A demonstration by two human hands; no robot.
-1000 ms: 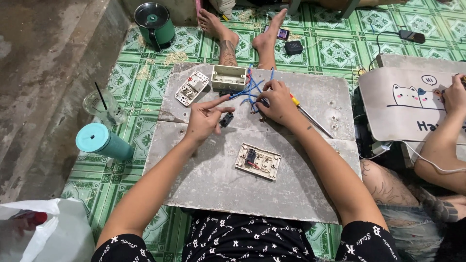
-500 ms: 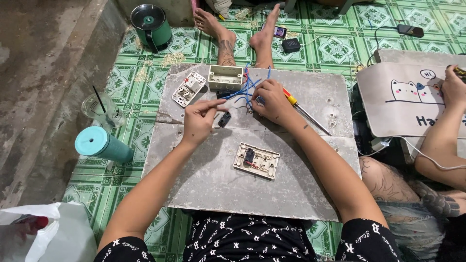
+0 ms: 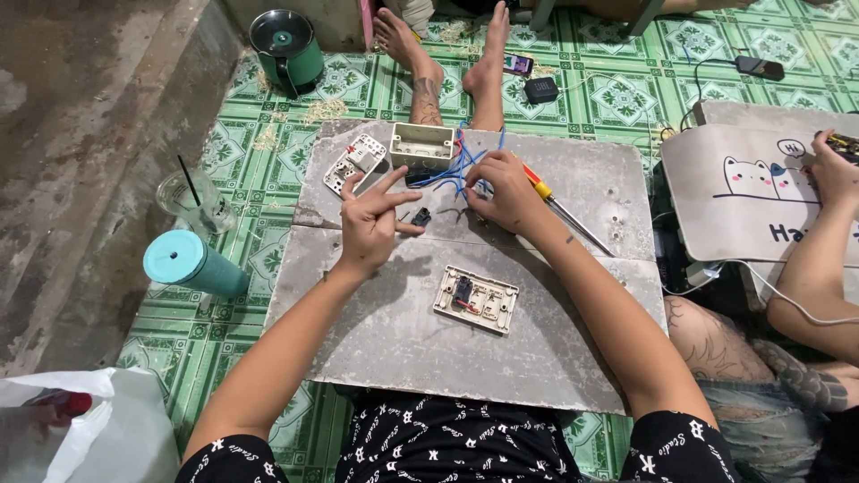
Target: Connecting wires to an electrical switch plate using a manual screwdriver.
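Observation:
My left hand [image 3: 369, 222] hovers over a grey board [image 3: 385, 340] with its fingers spread; its thumb tip is at a small black part [image 3: 420, 216] lying on the board. My right hand [image 3: 503, 192] pinches a bunch of blue wires [image 3: 450, 170] that run out of a beige junction box [image 3: 422, 146]. A screwdriver [image 3: 562, 212] with a yellow and red handle lies just behind that hand. A beige switch plate [image 3: 477, 300] with a black module lies face down between my forearms. A white faceplate [image 3: 354, 164] lies left of the box.
A teal tumbler [image 3: 192, 264] and a glass with a straw [image 3: 195, 202] stand left of the board, a green pot [image 3: 286, 40] farther back. Another person's feet [image 3: 447, 63] rest beyond the board. At right a person's arm [image 3: 810, 268] crosses a lap desk [image 3: 743, 192]. A white bag [image 3: 85, 429] lies at lower left.
My left hand's fingers, curled around the small black part before, have spread apart. My right hand stays on the blue wires.

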